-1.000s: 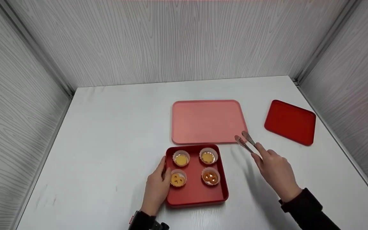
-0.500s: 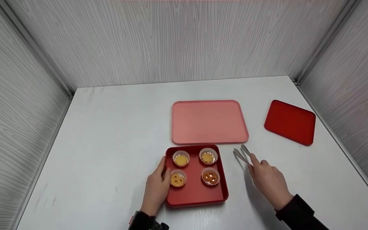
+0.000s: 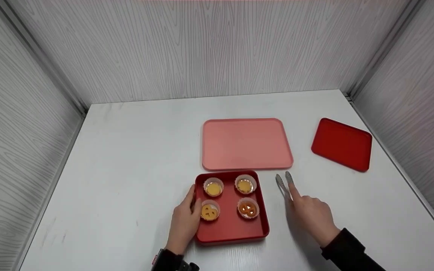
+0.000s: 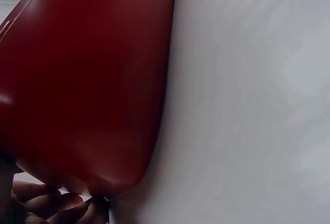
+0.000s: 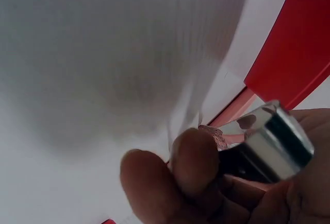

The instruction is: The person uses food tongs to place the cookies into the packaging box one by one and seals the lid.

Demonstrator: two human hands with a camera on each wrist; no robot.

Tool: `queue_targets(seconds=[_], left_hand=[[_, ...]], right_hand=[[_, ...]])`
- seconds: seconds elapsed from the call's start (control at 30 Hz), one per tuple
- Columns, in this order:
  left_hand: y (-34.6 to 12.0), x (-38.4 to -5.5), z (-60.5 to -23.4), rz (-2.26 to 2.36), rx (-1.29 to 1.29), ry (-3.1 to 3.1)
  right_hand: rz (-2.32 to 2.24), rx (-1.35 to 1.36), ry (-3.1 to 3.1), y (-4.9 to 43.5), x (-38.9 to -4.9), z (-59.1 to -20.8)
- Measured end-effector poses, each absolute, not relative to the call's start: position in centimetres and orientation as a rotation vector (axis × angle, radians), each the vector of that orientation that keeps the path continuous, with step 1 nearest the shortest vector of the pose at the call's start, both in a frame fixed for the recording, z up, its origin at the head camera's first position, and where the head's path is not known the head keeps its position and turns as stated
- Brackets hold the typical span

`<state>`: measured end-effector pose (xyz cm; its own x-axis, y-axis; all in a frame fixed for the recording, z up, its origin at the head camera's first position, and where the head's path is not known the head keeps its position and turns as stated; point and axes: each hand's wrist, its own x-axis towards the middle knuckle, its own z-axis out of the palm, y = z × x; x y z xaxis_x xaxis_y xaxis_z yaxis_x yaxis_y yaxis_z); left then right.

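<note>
My left hand grips the left wall of a deep red tray, thumb over the rim. In the left wrist view its fingers meet the tray's outer wall. Inside stand several small pastries in white fluted paper cups: two yellow ones at the back, a yellow pretzel-shaped one by my thumb and a glossy brown pretzel-shaped one at front right. Right of the tray, my right hand holds metal tongs; their tips are apart with nothing between them.
A flat pink tray lies just behind the deep red tray. Farther right, a smaller flat red tray lies at an angle near the side wall. Wood-grain panels stand around the white table.
My right hand has drawn the tongs toward me and slightly left, away from the pink tray's near right corner. The left hand and the deep tray stay put.
</note>
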<state>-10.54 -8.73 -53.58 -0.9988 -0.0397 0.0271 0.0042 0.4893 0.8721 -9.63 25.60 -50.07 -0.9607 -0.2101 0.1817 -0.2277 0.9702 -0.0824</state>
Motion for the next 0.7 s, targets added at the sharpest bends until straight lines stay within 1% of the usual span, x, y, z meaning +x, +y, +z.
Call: queue_targets(seconds=[0.43,0.7], left_hand=[[-8.63,-10.5,-53.26,-1.569,0.053,-2.687],[-8.7,-10.47,-53.36,-1.539,0.029,-2.674]], right_hand=[[0.276,0.234,-3.183,25.6,-10.26,-50.55],[0.326,0.245,-3.189,26.05,-10.5,-50.34]])
